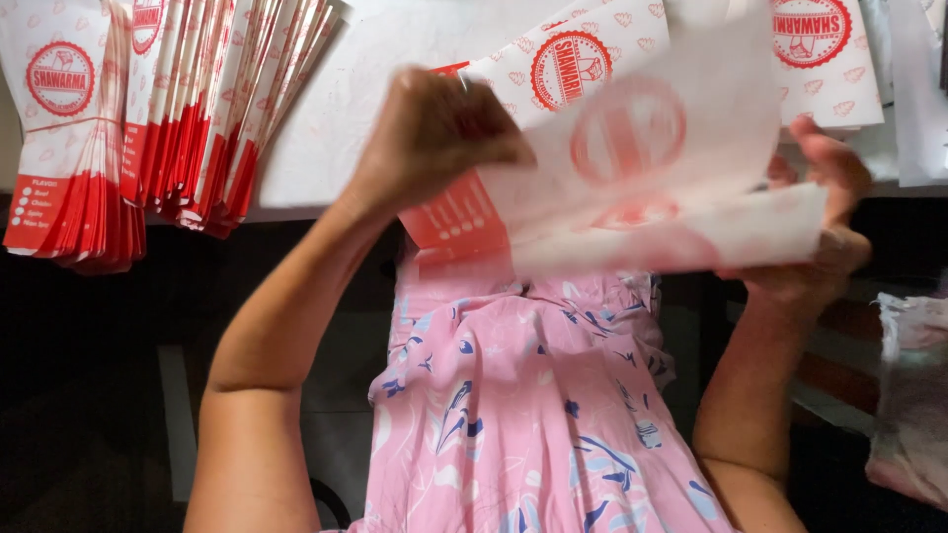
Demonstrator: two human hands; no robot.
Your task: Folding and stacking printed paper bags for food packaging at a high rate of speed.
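Above the lap, both hands [434, 138] [825, 212] grip paper sleeves [642, 188].

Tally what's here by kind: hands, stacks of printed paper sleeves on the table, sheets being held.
Hands: 2, left hand and right hand
Stacks of red-and-white paper sleeves: 1 fanned stack
Held paper sheet: 1
Total: 4

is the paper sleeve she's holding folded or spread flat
Partly folded: the white and red paper sleeve is bent over along its lower edge between the left hand and right hand. Motion blur hides the crease.
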